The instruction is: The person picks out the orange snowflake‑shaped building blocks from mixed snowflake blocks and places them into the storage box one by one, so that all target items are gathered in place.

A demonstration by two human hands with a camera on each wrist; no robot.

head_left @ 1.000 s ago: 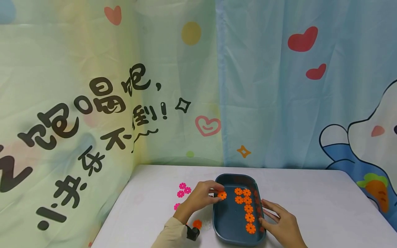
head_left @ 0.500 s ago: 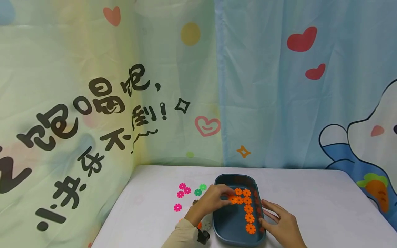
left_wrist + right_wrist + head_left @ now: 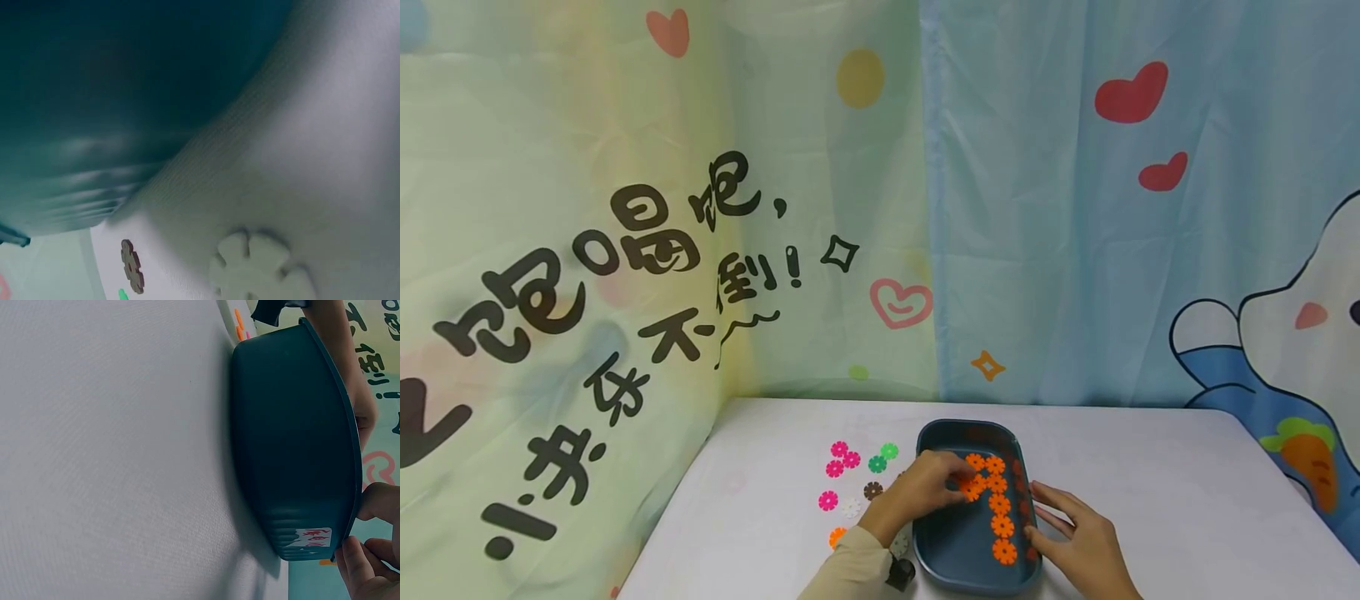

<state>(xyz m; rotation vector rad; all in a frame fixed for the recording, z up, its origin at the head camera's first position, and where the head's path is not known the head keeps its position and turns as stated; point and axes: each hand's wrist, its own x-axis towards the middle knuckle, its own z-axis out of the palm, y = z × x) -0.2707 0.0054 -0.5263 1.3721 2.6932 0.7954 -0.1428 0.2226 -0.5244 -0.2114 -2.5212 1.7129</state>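
Observation:
A dark blue-green tray point(image 3: 951, 550) stands on the white table. Inside it, orange flower-shaped notched discs point(image 3: 1002, 526) lie in a column along the right, with more beside its top end. My left hand point(image 3: 921, 492) reaches over the tray's left rim and pinches an orange flower disc point(image 3: 972, 488) next to the others; its fingertips partly cover that disc. My right hand point(image 3: 1078, 537) grips the tray's right rim, thumb on one side and fingers on the other, as the right wrist view shows. The left wrist camera sees only the tray's outer wall point(image 3: 94, 94), not the fingers.
Left of the tray lie loose flower discs: several pink ones point(image 3: 835, 468), green ones point(image 3: 877, 464), a brown one point(image 3: 873, 490), a white one point(image 3: 851, 507) and an orange one point(image 3: 837, 536). A printed curtain point(image 3: 1037, 250) hangs behind the table.
My left hand has carried the orange disc from the tray's left rim rightward and down to the other orange discs. My right hand stays at the right rim.

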